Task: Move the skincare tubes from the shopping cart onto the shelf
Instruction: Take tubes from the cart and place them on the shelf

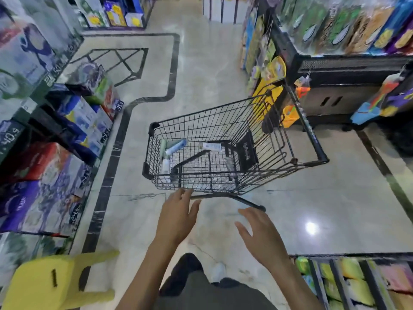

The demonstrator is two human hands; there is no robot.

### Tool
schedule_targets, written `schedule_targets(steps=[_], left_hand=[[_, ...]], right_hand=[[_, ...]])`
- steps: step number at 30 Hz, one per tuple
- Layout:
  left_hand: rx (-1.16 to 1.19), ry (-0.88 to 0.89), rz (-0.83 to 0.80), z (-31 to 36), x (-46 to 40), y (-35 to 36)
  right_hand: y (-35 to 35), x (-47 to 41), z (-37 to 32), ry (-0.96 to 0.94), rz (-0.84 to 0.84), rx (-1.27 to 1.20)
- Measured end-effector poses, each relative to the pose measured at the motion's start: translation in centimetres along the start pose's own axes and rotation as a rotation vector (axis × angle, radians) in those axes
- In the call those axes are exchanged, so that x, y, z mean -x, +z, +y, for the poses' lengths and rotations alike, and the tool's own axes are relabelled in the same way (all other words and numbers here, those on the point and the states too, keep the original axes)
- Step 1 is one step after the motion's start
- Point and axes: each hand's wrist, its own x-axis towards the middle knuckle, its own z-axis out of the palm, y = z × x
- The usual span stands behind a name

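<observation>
Clearly I am only beginning: both hands are reaching out empty, fingers spread wide. My left hand [178, 217] is hanging just short of the near rim of the cart [169, 189], my right hand [260, 232] a little lower and apart from it. Every tube I can see is lying on the cart's floor: a blue tube [176, 146], a green tube [163, 148] and a white tube [165, 164] bunched in the left corner, a boxed tube [211, 146] further right. Nothing is standing on a shelf yet, I judge. Open floor [201, 74] is stretching ahead and to my right; left shelves [44, 135] and right shelves [335, 70] are hemming the aisle.
</observation>
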Motion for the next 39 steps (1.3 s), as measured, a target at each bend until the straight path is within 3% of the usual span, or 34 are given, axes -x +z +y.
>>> schedule_targets(steps=[10, 16, 25, 31, 36, 39], left_hand=[[0.095, -0.152, -0.126, -5.1, -10.6, 2.6], [0.103, -0.216, -0.184, -10.1, -21.1, 3.1], [0.130, -0.539, -0.321, -18.9, -35.9, 12.7], [0.089, -0.736, -0.306, -25.5, -41.2, 21.4], [0.013, -0.779, -0.301, -29.2, -42.9, 24.9], [-0.107, -0.723, -0.208, -30.2, -42.9, 26.4]], right_hand=[[-1.0, -19.5, -4.3, -0.013, -0.098, 0.011], [0.9, -32.5, -5.6, 0.122, -0.156, -0.055], [10.1, -46.9, 3.8, 0.514, -0.227, -0.010], [19.4, -54.3, 11.5, 0.453, -0.315, 0.192], [24.5, -58.1, 15.4, 0.462, -0.393, 0.304], [26.1, -58.5, 16.9, 0.488, -0.367, 0.355]])
